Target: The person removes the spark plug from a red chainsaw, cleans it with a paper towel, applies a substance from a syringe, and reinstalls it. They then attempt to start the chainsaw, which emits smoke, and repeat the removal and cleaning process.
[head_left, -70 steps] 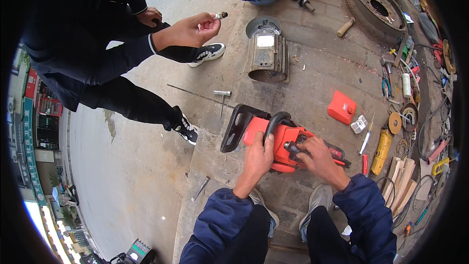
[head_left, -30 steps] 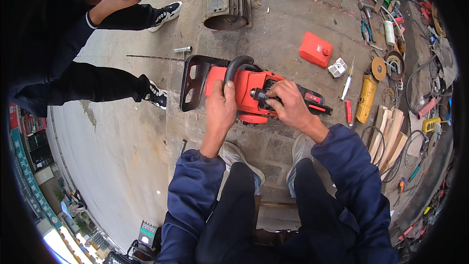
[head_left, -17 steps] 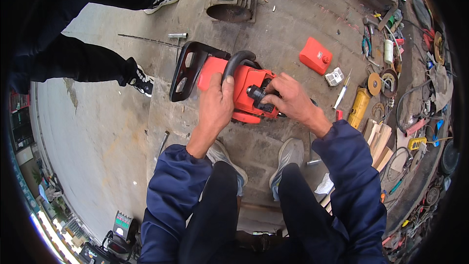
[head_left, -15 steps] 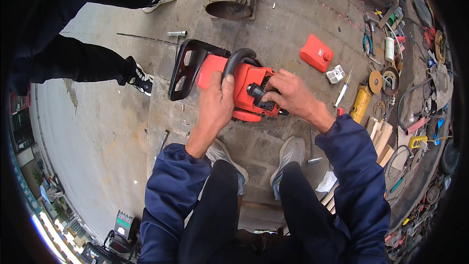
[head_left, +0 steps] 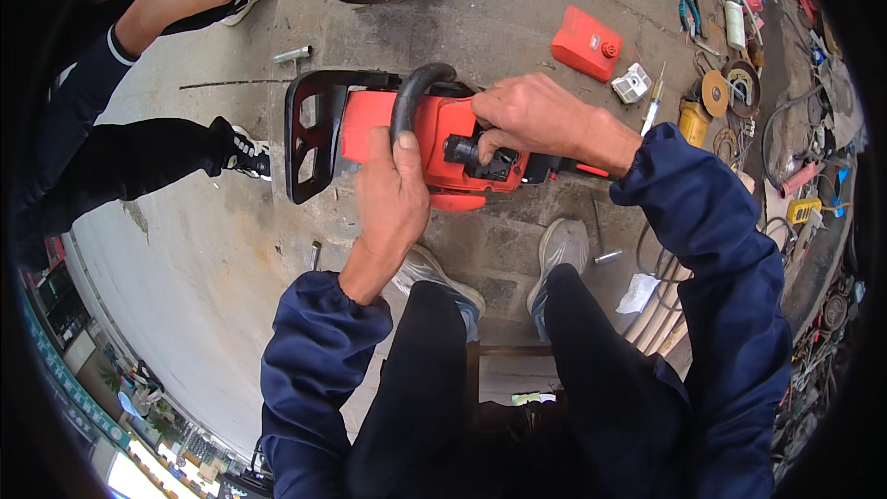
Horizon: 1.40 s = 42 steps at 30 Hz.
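Snugly, left grip (head_left: pixel 392 196) around handle (head_left: pixel 407 105), right grip (head_left: pixel 534 115) at black cylinder (head_left: pixel 457 149)

1. Left hand (head_left: pixel 390 199): thumb and fingers straddle the curved black handle (head_left: pixel 407 103) of the red chainsaw (head_left: pixel 445 118).
2. Right hand (head_left: pixel 538 118): fingers curled, thumb tip at the black cylinder (head_left: pixel 458 149); grip partly hidden.
3. Black rear handle (head_left: pixel 293 137): left of the left fingers.
4. Red cover (head_left: pixel 585 42): beyond and right of the right fingers, near the white block (head_left: pixel 632 83).
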Each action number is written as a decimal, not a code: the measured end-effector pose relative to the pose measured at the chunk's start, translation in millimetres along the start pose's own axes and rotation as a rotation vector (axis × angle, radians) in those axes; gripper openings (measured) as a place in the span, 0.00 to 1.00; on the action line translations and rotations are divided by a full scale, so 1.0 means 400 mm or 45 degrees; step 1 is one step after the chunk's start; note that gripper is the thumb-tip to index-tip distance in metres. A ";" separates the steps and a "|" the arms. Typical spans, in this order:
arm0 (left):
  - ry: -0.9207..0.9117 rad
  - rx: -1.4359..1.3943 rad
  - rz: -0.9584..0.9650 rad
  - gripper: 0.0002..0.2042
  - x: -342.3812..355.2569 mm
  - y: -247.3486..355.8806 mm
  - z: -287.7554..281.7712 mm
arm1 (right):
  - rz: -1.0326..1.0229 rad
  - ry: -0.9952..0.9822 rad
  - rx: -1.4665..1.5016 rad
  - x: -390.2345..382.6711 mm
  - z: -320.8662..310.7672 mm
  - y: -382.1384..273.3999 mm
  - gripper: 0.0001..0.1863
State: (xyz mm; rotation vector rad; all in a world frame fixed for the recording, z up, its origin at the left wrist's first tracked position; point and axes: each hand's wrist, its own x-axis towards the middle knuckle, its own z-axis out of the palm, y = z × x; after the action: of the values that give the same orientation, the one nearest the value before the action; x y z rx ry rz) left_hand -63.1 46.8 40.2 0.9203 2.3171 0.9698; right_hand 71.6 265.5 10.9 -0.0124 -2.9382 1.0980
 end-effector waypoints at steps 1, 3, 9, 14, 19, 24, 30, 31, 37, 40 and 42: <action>-0.050 0.055 -0.085 0.17 0.003 -0.001 -0.002 | 0.047 -0.093 -0.034 0.004 -0.007 0.001 0.25; -0.036 0.017 -0.091 0.17 0.012 -0.001 -0.003 | 0.000 -0.022 -0.010 0.001 -0.012 -0.012 0.25; -0.027 -0.161 -0.166 0.20 0.029 -0.022 -0.006 | 0.304 0.520 0.143 -0.149 0.025 -0.016 0.22; -0.084 -0.365 -0.242 0.19 0.028 -0.022 -0.011 | 1.155 0.823 0.139 -0.437 0.124 0.033 0.21; -0.327 -0.774 -0.566 0.22 0.030 0.022 -0.046 | 1.073 0.860 0.204 -0.571 0.266 0.014 0.23; -0.335 -0.687 -0.638 0.22 -0.012 0.045 -0.052 | 1.087 0.854 0.216 -0.616 0.322 -0.037 0.21; -0.377 -0.647 -0.681 0.23 -0.149 0.019 -0.038 | 1.206 0.960 0.240 -0.709 0.425 -0.146 0.18; -0.360 -0.640 -0.707 0.23 -0.168 0.014 -0.035 | 1.237 0.925 0.269 -0.721 0.436 -0.159 0.19; -0.496 -0.568 -0.694 0.24 -0.134 0.012 -0.049 | 1.532 0.731 0.391 -0.693 0.378 -0.188 0.14; -0.512 -0.569 -0.627 0.26 -0.084 0.017 -0.030 | 1.190 0.879 0.472 -0.600 0.305 -0.174 0.14; -0.459 -0.484 -0.601 0.27 -0.076 0.014 -0.013 | 1.042 0.808 0.590 -0.525 0.273 -0.163 0.14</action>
State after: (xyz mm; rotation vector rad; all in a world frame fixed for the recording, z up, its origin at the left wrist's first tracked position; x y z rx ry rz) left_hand -43.8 25.5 52.4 0.3338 1.8347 0.9036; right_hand 280.4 142.6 -29.0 -1.3544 -2.0437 1.4395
